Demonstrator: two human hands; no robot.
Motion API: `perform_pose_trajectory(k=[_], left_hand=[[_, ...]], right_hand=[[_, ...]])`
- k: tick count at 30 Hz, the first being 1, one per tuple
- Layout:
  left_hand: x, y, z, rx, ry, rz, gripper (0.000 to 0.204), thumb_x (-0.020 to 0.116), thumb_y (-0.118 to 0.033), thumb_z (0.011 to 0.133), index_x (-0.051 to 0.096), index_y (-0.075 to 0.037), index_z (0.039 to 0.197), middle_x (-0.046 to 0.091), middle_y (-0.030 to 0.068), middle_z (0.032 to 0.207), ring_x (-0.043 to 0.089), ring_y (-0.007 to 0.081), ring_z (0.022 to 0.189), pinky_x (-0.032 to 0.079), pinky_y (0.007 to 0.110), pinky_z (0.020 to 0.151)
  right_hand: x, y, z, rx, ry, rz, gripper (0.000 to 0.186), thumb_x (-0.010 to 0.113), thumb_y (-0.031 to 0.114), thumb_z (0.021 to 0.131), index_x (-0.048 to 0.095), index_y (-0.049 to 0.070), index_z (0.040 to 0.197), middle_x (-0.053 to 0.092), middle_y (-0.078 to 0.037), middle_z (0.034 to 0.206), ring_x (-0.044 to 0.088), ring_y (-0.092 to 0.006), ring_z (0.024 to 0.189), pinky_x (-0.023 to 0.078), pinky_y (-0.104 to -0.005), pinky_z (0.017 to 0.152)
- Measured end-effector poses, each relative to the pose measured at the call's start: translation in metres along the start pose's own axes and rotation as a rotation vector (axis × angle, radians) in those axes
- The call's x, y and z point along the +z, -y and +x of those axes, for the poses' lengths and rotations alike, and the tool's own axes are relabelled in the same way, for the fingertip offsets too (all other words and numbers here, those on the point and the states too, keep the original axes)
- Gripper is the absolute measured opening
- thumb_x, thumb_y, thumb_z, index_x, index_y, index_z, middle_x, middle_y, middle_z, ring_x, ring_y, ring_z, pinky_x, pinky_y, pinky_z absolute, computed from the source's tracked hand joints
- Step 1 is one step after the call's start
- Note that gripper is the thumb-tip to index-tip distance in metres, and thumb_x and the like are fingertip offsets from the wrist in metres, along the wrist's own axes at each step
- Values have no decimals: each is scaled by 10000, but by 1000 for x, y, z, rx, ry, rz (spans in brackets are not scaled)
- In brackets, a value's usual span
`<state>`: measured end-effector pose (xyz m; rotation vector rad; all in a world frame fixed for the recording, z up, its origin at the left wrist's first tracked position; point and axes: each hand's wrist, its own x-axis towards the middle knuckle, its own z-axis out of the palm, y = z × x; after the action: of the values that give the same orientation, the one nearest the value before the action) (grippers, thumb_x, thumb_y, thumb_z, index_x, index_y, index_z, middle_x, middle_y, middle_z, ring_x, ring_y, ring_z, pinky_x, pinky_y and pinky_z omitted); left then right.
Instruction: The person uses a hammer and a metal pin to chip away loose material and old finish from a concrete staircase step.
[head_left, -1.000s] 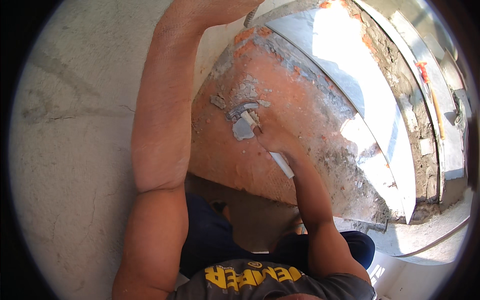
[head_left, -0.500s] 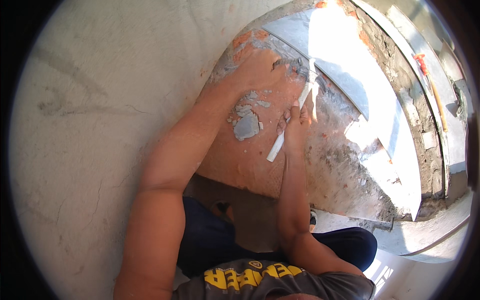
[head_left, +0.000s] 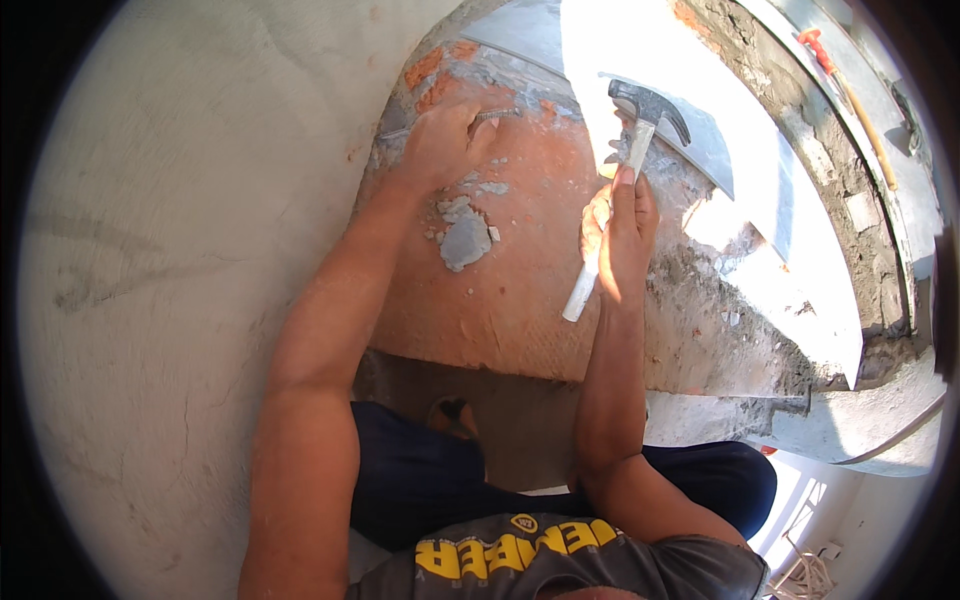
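Against the orange brick wall [head_left: 500,300] the left hand [head_left: 440,145] closes around a thin chisel [head_left: 490,116] and the right hand [head_left: 622,235] grips the raised hammer [head_left: 630,150], so I think a square blow on the chisel's end works best.

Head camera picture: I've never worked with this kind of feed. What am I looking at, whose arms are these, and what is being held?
This is one wide fisheye view from a camera worn on a person's head, looking down, so straight edges bend near the rim. Both bare forearms are that person's own. The left hand holds a thin metal chisel against an orange-red brick surface with grey mortar patches. The right hand grips the pale handle of a claw hammer, raised above the brick. A plastered wall fills the left; rough mortar rubble lies on the right.
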<state>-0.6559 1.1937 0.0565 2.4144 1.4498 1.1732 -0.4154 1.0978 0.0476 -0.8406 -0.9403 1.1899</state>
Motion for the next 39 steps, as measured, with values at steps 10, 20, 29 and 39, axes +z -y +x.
perform_pose_trajectory(k=[10,20,29,39], left_hand=[[-12,33,38,-148,-120,300,303,588,-276,1044,663,-35,1211,675,234,1070,659,363,962,514,453,843],[-56,53,47,-324,198,-184,329,533,-316,1103,729,-56,1059,627,-29,815,551,108,769,472,298,730],[-49,38,55,-388,237,-10,340,525,-314,1107,659,-79,900,538,-40,723,485,83,697,437,263,668],[-47,50,54,-376,213,-118,329,543,-343,1102,609,-78,918,495,-51,707,452,76,663,459,272,679]], right_hand=[[33,3,10,-102,105,-216,232,482,266,1117,606,69,1112,452,58,674,366,-26,514,302,-233,454],[34,3,29,-117,70,-363,259,537,256,1068,664,30,1064,537,5,651,502,-85,513,414,-287,418],[49,47,91,-353,127,-438,322,477,212,1050,628,-73,1042,676,-323,929,681,-486,908,534,-542,798],[48,72,93,-222,55,-390,345,484,235,1057,653,-64,1024,698,-306,910,703,-455,903,544,-528,794]])
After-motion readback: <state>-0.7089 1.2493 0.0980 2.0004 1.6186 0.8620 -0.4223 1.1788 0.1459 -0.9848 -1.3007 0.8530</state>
